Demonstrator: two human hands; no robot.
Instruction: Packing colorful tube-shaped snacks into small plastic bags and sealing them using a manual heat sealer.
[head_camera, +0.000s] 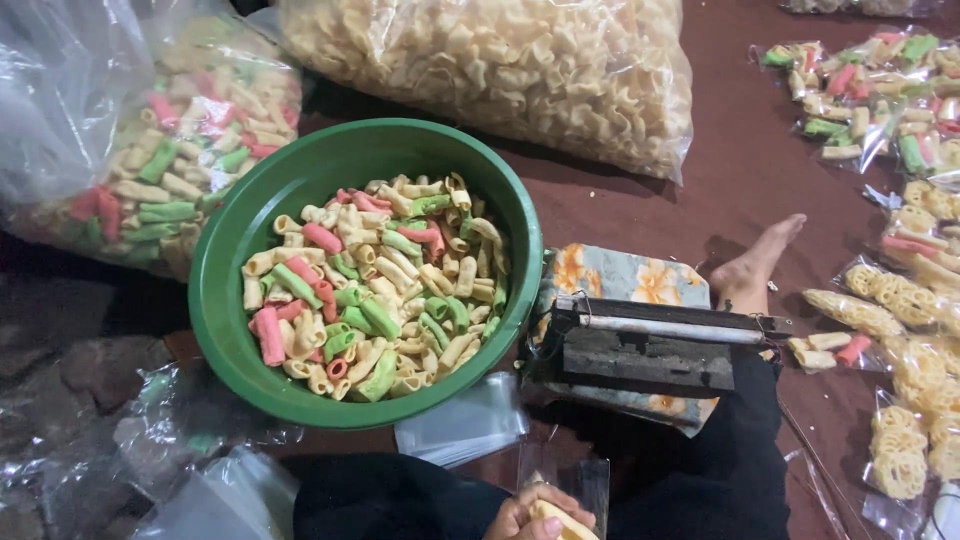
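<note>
A hand (540, 512) at the bottom edge pinches a pale cracker beside a small clear bag (570, 480), the other hand unseen, while the green bowl (225, 290) on the floor remains full and sealed packets (880, 95) lie at right.

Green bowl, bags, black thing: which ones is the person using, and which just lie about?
In use:
hand holding a pale snack piece
small clear bag
green bowl of snacks

Lying about:
black sealer
big bags
filled packets
</note>
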